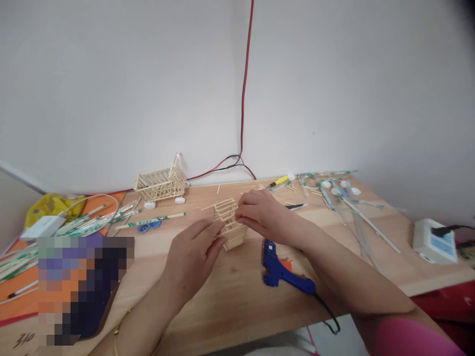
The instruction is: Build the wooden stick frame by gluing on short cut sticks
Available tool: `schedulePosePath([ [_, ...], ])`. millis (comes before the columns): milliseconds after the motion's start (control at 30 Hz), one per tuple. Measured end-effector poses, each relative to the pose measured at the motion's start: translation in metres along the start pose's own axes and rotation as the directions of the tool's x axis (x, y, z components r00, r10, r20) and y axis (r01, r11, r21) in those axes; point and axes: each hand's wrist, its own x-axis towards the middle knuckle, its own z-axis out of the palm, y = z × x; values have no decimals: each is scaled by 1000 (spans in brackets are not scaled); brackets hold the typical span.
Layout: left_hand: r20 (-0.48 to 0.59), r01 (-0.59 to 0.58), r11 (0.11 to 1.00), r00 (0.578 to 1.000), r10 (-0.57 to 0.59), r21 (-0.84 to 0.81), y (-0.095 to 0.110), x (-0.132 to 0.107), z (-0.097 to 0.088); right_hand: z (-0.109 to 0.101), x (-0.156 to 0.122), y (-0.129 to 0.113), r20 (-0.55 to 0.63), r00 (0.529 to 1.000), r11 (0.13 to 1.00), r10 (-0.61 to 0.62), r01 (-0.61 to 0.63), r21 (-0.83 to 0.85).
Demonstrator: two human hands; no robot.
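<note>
A small frame of glued wooden sticks [235, 238] stands on the table between my hands. My left hand [195, 257] grips its left side, thumb and fingers closed at the edge. From the right, my right hand [261, 215] reaches over its upper part with the fingers pinched together. The fingertips hide what they hold there. Just below my right hand, a blue glue gun [276, 269] lies on its side, its cord running off the front edge.
A finished-looking stick cart [161, 183] with white wheels stands back left. Packaged sticks [85, 222] and a pixelated object [85, 287] lie left. A yellow-handled knife [279, 181], plastic wrappers [356, 217] and a white power strip [435, 242] are at the right.
</note>
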Motion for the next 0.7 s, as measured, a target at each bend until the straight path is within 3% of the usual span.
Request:
schedulePosePath([
  [533, -13, -21, 999, 1000, 21, 26, -1, 1, 3, 1, 0, -1, 34, 999, 999, -28, 30, -40],
  [700, -4, -26, 999, 1000, 26, 36, -1, 2, 3, 3, -1, 2, -3, 999, 999, -36, 36, 0],
])
